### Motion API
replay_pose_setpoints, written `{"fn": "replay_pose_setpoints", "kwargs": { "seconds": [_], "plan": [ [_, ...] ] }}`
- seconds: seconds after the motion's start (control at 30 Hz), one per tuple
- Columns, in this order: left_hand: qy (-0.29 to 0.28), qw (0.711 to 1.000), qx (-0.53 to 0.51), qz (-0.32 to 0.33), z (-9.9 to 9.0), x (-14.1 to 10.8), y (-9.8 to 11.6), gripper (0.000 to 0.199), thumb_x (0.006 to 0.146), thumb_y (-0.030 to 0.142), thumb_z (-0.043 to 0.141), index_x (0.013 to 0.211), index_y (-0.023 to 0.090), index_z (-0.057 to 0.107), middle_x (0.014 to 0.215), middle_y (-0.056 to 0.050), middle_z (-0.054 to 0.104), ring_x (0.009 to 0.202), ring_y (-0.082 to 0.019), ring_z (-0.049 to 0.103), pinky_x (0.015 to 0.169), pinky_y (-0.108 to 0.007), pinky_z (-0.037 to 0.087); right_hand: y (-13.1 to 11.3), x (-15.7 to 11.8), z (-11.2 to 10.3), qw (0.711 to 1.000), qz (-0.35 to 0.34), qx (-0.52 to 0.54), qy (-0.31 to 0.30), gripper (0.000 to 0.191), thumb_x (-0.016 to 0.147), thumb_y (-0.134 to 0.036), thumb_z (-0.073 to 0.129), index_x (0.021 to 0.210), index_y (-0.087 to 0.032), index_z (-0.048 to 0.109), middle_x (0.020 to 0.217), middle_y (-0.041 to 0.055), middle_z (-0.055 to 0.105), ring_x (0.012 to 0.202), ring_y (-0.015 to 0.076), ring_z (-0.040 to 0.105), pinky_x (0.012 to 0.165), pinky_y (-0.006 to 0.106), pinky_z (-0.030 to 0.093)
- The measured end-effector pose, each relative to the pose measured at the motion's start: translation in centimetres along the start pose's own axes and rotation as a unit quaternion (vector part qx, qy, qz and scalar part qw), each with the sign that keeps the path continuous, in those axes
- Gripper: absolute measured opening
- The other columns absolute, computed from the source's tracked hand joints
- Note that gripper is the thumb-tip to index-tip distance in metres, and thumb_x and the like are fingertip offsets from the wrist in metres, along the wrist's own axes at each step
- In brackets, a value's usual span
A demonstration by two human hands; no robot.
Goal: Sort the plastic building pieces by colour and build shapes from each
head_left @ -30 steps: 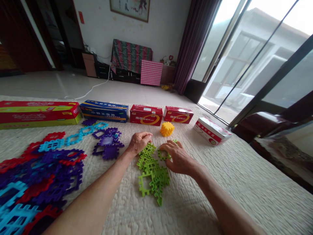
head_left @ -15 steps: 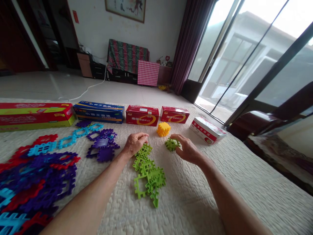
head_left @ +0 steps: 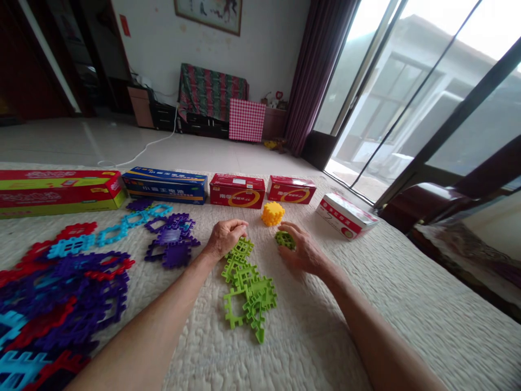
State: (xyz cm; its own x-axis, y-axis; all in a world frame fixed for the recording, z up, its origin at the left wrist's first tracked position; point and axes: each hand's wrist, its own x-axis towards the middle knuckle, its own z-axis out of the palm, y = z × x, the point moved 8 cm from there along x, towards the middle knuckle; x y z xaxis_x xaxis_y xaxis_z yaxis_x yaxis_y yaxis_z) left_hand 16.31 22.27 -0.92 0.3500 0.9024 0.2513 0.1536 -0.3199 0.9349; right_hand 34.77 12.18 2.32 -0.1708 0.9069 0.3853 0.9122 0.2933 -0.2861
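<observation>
My left hand [head_left: 226, 239] rests closed on the quilted cover, at the far end of a row of overlapping green interlocking plastic building pieces [head_left: 245, 274]. Its curled fingers hide whatever may be inside them. To the right, my right hand [head_left: 306, 250] wraps a small green piece assembly [head_left: 285, 239], fingers over its far side and the thumb, slightly blurred, on the near side. Just beyond, between the hands, sits a yellow cube [head_left: 272, 214] made of the same toothed pieces.
Purple pieces [head_left: 177, 255], light-blue pieces [head_left: 110, 235] and red pieces [head_left: 38, 255] lie to the left, many heaped. Along the far edge stand a red-and-green box [head_left: 61, 191], a blue box [head_left: 165, 186], two red boxes [head_left: 237, 191] and a white-and-red box [head_left: 345, 215].
My right hand has shifted left, its thumb and fingers closing around the small green assembly. The left hand stays in place beside the green row.
</observation>
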Motion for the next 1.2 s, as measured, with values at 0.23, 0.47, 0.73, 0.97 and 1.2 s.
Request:
{"fn": "replay_pose_setpoints", "kwargs": {
  "seconds": [0.23,0.47,0.73,0.97,1.2],
  "plan": [
    [0.006,1.0,-0.015,-0.015,0.0,0.0,-0.2,0.031,0.074,0.037,0.057,0.087,0.014,0.072,0.065,-0.003,0.069,0.056,-0.014,0.06,0.055,-0.023,0.045,0.1,-0.1,0.9,0.999,0.018,-0.022,0.021,0.041,0.078,-0.025,0.058,0.118,-0.018,0.054,0.123,0.0125,0.058,0.11,0.0256,0.056,0.096,0.043,0.042],
    [0.013,1.0,-0.019,-0.006,-0.4,0.0,0.2,0.031,0.076,0.037,0.054,0.087,0.014,0.071,0.066,-0.003,0.069,0.059,-0.014,0.059,0.057,-0.023,0.045,-2.1,0.1,-0.5,0.997,-0.027,-0.029,0.06,0.044,0.076,-0.025,0.061,0.119,-0.019,0.054,0.129,0.0145,0.053,0.117,0.0301,0.05,0.098,0.049,0.038],
    [0.027,0.997,-0.064,-0.021,-0.8,0.0,-0.3,0.036,0.079,0.041,0.051,0.095,0.014,0.069,0.071,-0.004,0.069,0.061,-0.014,0.06,0.056,-0.023,0.046,-7.7,0.6,2.1,0.993,0.007,0.113,0.033,0.026,0.083,-0.026,0.057,0.109,-0.02,0.058,0.103,0.0091,0.063,0.092,0.0211,0.061,0.082,0.036,0.048],
    [0.019,0.994,-0.102,-0.04,-0.5,-0.1,-0.4,0.036,0.078,0.04,0.052,0.095,0.014,0.069,0.07,-0.004,0.068,0.058,-0.013,0.06,0.052,-0.022,0.046,-6.7,0.6,3.3,0.985,0.069,0.15,0.044,0.027,0.073,-0.021,0.064,0.101,-0.021,0.061,0.085,0.0033,0.064,0.076,0.0169,0.058,0.071,0.03,0.047],
    [0.022,0.995,-0.092,-0.037,-0.5,0.0,-0.4,0.036,0.077,0.039,0.052,0.094,0.013,0.069,0.071,-0.005,0.068,0.06,-0.014,0.061,0.051,-0.022,0.048,-4.8,1.1,2.7,0.963,0.09,0.246,0.069,0.02,0.078,-0.018,0.055,0.097,-0.019,0.061,0.072,-0.0006,0.061,0.063,0.0133,0.055,0.058,0.025,0.044]
  ]
}}
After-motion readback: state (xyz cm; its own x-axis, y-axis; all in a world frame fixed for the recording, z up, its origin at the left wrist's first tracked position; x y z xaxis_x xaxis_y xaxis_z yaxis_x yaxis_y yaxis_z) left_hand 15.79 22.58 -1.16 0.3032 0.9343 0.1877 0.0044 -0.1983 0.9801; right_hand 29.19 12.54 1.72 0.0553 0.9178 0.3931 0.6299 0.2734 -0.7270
